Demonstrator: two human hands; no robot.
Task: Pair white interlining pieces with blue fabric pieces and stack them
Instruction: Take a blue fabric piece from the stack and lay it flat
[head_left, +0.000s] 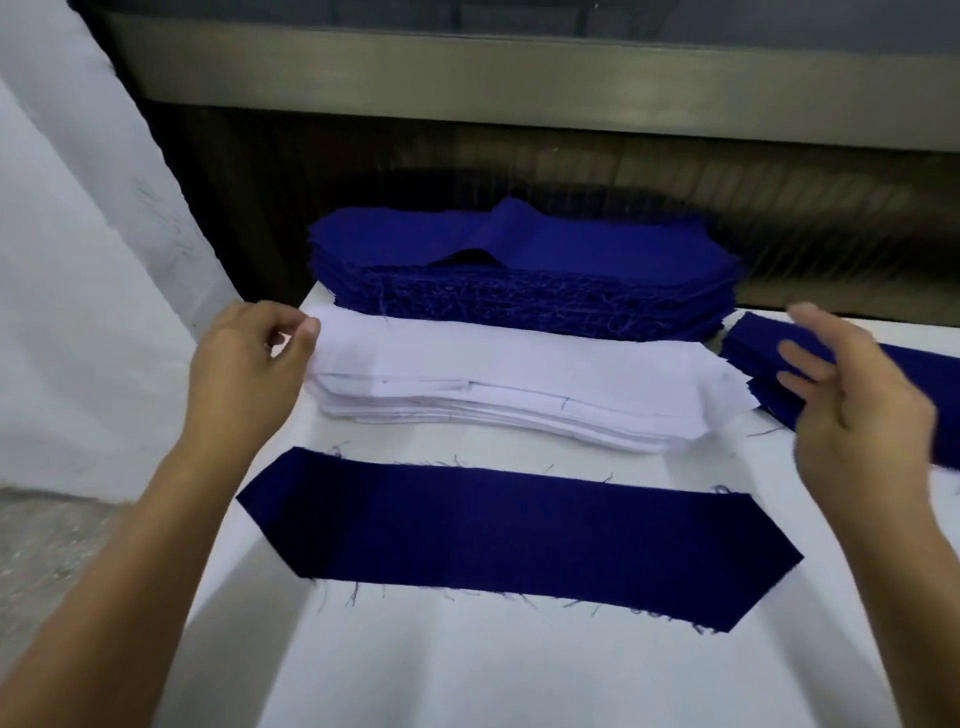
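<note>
Left hand (244, 364) pinches interlining (519, 384) edge; right hand (857, 410) hovers.

I work at a flat white table top (467, 675). Behind it I note a dull grey-brown metal machine housing (519, 88) above a dark recess (571, 171). A white cloth sheet (78, 260) hangs at left, with speckled grey floor (47, 551) below it.

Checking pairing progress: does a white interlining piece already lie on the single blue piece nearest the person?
No, the front blue piece lies bare, and the white interlining stack sits behind it.
</note>
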